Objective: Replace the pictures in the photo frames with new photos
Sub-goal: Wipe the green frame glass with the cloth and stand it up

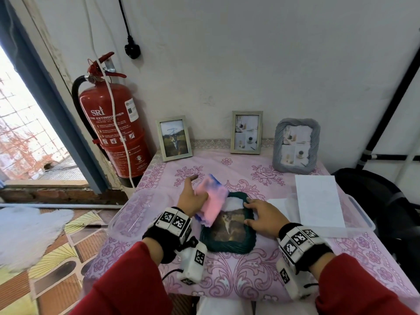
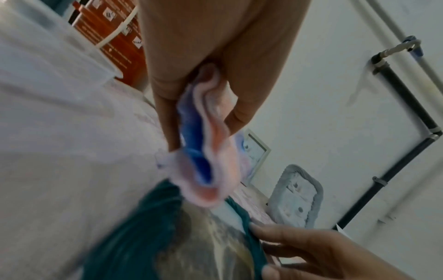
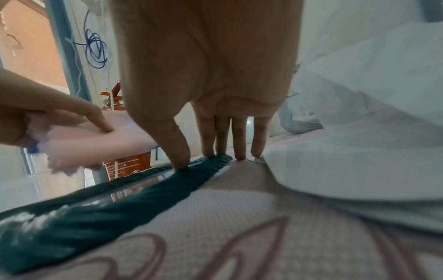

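Left grip (image 1: pixel 193 197) pinches cloth (image 1: pixel 212 196) | right grip (image 1: pixel 263 214) spread on green frame (image 1: pixel 227 245) | lid (image 1: pixel 318 198) beside

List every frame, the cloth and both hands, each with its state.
green frame: flat on table, face up
wooden frame: upright
second wooden frame: upright
grey frame: upright
pink cloth: folded, held
left hand: grips cloth
right hand: fingers straight, pressing green frame's edge

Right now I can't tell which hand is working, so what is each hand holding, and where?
The left hand grips the folded pink cloth by its near edge. The right hand holds nothing; its straight fingers press the green frame's right rim.
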Available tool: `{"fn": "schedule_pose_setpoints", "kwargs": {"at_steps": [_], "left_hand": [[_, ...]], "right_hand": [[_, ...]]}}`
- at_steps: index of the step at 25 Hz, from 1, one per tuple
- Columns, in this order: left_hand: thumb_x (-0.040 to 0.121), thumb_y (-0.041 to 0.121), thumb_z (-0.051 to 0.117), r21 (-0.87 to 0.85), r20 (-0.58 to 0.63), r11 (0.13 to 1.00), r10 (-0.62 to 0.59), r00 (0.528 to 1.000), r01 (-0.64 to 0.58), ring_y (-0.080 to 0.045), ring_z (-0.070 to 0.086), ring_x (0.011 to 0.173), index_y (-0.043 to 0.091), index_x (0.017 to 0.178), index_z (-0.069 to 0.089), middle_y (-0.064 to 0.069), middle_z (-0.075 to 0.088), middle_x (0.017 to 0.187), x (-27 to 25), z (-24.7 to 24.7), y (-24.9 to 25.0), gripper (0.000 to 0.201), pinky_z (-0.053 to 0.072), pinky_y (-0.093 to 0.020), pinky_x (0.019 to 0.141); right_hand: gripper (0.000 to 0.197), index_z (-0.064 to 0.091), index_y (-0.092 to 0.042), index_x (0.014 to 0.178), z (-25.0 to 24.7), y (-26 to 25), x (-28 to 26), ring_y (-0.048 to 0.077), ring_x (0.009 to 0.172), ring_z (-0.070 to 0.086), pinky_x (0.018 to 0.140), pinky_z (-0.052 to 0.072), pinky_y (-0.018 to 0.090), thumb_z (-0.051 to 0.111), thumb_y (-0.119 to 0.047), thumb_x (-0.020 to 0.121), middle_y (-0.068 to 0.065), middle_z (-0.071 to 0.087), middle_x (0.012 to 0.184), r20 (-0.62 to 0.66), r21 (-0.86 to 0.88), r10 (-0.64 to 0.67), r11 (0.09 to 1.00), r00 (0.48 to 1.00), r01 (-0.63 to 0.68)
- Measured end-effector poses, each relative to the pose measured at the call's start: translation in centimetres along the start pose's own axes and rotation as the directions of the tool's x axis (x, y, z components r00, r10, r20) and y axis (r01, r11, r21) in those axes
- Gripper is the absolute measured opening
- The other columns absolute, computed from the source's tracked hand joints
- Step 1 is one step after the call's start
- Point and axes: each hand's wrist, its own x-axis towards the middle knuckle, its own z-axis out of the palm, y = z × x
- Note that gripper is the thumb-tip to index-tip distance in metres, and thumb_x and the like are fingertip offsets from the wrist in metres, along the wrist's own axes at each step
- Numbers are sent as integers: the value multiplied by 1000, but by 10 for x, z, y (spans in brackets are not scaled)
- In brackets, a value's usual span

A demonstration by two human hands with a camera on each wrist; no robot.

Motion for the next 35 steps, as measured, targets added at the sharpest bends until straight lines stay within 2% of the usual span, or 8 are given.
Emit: {"fn": "schedule_pose_setpoints", "kwargs": {"at_steps": [4, 7, 11, 17, 26, 29, 32, 35], "left_hand": [[86, -10, 39, 31, -20, 976, 217, 976, -217, -13, 53, 42, 20, 129, 35, -13, 55, 83, -5, -32, 14, 53, 43, -19, 38], [84, -10, 46, 86, -13, 949, 307, 952, -305, -14, 57, 76, 17, 117, 53, -3, 53, 111, -8, -62, 20, 43, 50, -19, 59], [79, -3, 65, 190, -1, 917, 357, 934, -350, -5, 52, 94, 18, 121, 55, 5, 48, 118, -16, -104, 14, 48, 49, -9, 64], [75, -15, 60, 259, -72, 943, 236, 969, -210, -25, 51, 117, 15, 122, 55, 9, 50, 117, -26, -143, -23, 56, 44, -47, 99], [76, -8, 66, 321, 118, 945, 31, 993, -67, -27, 45, 127, 12, 133, 45, -10, 41, 141, -25, -152, -73, 64, 39, -43, 108], [76, 5, 72, 515, 67, 856, -6, 998, -29, -24, 39, 127, 21, 132, 48, -6, 39, 138, -21, -146, -81, 62, 38, -34, 105], [74, 18, 75, 708, -40, 698, 186, 982, -103, -24, 31, 132, 27, 123, 58, -2, 35, 141, -21, -142, -83, 52, 28, -39, 111], [82, 17, 68, 687, 93, 692, 218, 972, -220, -21, 38, 133, 20, 130, 53, -4, 42, 143, -22, -139, -85, 50, 25, -33, 114]], "right_hand": [[59, 50, -9, 133, 1, -8, 2, 22, 130, 45, 106, 39, 32, 63, -33, 82, 5, 40, 147, -17, -24, 11, 1000, 1000, -11], [59, 49, -10, 133, 2, -8, 0, 21, 129, 46, 105, 39, 30, 62, -36, 82, 4, 41, 146, -20, -38, 5, 999, 1000, -6], [53, 55, -9, 125, 1, -9, 1, 23, 118, 53, 96, 44, 29, 62, -39, 82, 5, 51, 135, -47, -58, 21, 998, 999, -23], [45, 57, -12, 115, 7, -16, 3, 23, 111, 58, 88, 48, 32, 60, -41, 81, 3, 58, 129, -122, -142, 61, 987, 991, -78], [42, 60, -12, 114, 8, -19, 3, 23, 110, 59, 89, 48, 32, 60, -39, 81, 4, 59, 126, -136, -151, 62, 985, 989, -82], [43, 58, -13, 117, 8, -19, 3, 23, 112, 58, 90, 47, 31, 60, -39, 82, 4, 57, 128, -131, -153, 63, 985, 989, -83], [46, 57, -13, 119, 8, -19, 3, 22, 114, 57, 91, 46, 31, 60, -40, 82, 4, 55, 131, -129, -157, 59, 984, 990, -79], [46, 57, -13, 119, 9, -19, 3, 22, 113, 57, 90, 46, 31, 59, -41, 82, 3, 55, 131, -137, -156, 51, 985, 989, -73]]}}
